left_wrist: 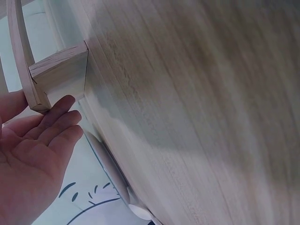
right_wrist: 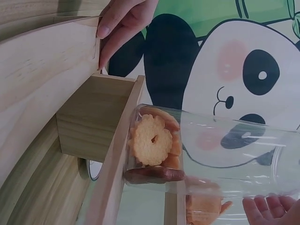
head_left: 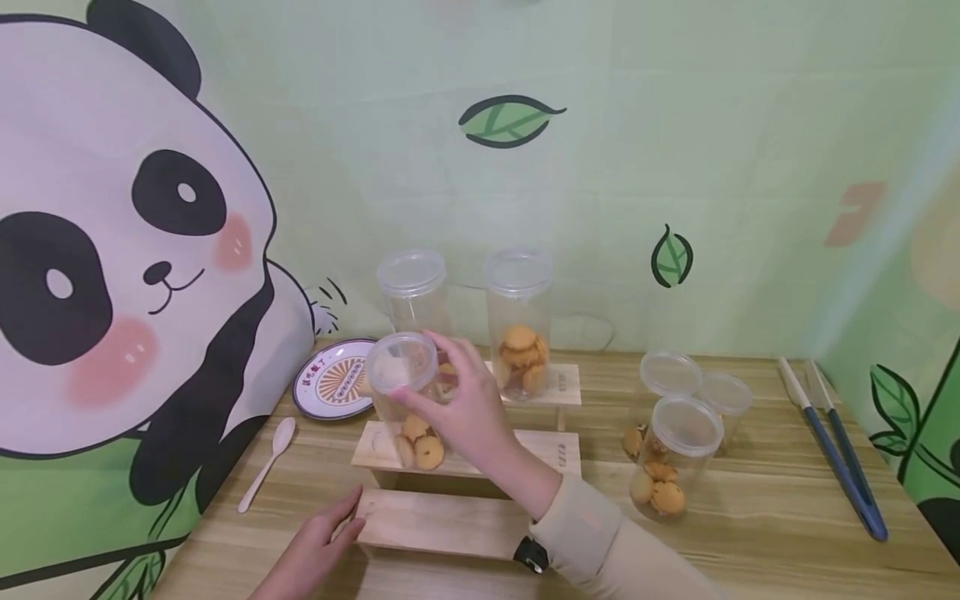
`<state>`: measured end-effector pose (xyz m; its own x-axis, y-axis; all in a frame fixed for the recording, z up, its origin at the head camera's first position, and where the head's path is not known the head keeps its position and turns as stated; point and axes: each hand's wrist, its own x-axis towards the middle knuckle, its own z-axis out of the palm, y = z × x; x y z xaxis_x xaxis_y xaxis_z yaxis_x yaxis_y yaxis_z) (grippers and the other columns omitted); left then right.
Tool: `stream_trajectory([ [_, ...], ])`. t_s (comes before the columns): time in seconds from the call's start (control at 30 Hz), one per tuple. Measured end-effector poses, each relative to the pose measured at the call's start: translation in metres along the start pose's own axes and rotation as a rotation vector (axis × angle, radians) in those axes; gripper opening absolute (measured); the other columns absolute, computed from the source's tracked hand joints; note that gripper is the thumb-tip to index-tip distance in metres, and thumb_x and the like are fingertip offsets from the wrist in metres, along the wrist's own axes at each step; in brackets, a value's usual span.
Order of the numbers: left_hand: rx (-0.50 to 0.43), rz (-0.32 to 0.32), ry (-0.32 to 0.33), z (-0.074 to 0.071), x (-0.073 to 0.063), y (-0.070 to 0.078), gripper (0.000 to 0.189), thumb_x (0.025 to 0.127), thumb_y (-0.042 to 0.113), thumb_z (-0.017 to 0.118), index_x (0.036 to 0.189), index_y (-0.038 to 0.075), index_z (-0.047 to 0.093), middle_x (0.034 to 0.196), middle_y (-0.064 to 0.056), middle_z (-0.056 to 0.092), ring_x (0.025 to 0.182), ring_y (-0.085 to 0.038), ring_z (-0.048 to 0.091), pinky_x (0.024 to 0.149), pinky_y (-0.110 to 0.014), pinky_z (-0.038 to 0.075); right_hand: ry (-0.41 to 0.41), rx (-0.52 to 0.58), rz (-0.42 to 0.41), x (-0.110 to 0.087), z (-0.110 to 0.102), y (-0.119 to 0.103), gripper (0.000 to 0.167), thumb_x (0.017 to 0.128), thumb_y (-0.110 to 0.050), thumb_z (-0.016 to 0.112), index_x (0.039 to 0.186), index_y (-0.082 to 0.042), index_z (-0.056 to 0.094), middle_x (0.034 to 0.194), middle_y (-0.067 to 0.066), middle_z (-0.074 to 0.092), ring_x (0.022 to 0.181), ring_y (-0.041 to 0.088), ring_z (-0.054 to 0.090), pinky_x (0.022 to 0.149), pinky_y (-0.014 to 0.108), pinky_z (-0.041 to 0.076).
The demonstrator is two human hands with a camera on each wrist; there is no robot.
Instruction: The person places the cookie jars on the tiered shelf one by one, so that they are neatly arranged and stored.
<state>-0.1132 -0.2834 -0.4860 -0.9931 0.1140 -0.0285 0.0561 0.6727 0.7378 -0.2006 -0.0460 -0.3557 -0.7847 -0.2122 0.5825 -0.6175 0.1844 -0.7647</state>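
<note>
While left hand point(head_left: 322, 533) pinches shelf point(head_left: 442, 521) at left, right hand point(head_left: 474, 408) grips jar point(head_left: 388, 423): likely light, slick; hold below lid point(head_left: 401, 362).

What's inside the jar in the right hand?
The jar gripped by the right hand shows cookies bunched near its bottom, one with a scalloped edge. Any behind the front ones are covered, so the total cannot be told.

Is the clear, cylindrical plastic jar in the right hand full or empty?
Partly filled: golden round cookies occupy only the bottom of the jar.
</note>
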Motion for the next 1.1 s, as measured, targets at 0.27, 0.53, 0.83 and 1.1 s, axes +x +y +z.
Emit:
stream_trajectory([
  [0.27, 0.014, 0.005, -0.002, 0.000, -0.001, -0.001, 0.048, 0.098, 0.014, 0.056, 0.136, -0.014, 0.044, 0.136, -0.027, 0.048, 0.126, -0.037, 0.045, 0.103, -0.050, 0.036, -0.003, 0.020, 0.013, -0.001, 0.002, 0.000, 0.071, 0.080, -0.043, 0.077, 0.137, -0.019, 0.042, 0.120, -0.005, 0.050, 0.105, 0.011, 0.051, 0.084, 0.027, 0.051],
  [0.53, 0.020, -0.013, -0.002, 0.000, 0.001, -0.001, 0.048, 0.099, 0.014, 0.056, 0.136, -0.013, 0.044, 0.138, -0.026, 0.047, 0.128, -0.036, 0.043, 0.104, -0.050, 0.035, -0.027, 0.001, 0.022, 0.000, 0.002, -0.003, 0.069, 0.083, -0.042, 0.075, 0.138, -0.018, 0.042, 0.119, -0.003, 0.048, 0.105, 0.011, 0.050, 0.085, 0.027, 0.050],
  [0.83, 0.009, -0.009, -0.009, -0.001, 0.001, -0.001, 0.048, 0.099, 0.014, 0.055, 0.136, -0.013, 0.043, 0.138, -0.026, 0.046, 0.128, -0.037, 0.043, 0.104, -0.051, 0.035, -0.048, -0.016, 0.021, -0.002, -0.001, -0.006, 0.071, 0.084, -0.044, 0.073, 0.141, -0.018, 0.038, 0.127, -0.004, 0.047, 0.108, 0.011, 0.050, 0.086, 0.027, 0.049],
  [1.1, 0.006, -0.028, -0.018, 0.001, 0.003, -0.003, 0.048, 0.099, 0.014, 0.054, 0.138, -0.012, 0.042, 0.140, -0.025, 0.045, 0.129, -0.037, 0.042, 0.105, -0.051, 0.034, -0.054, -0.024, 0.026, -0.008, -0.008, -0.006, 0.072, 0.085, -0.048, 0.070, 0.143, -0.021, 0.037, 0.130, -0.004, 0.046, 0.111, 0.015, 0.049, 0.084, 0.034, 0.052],
])
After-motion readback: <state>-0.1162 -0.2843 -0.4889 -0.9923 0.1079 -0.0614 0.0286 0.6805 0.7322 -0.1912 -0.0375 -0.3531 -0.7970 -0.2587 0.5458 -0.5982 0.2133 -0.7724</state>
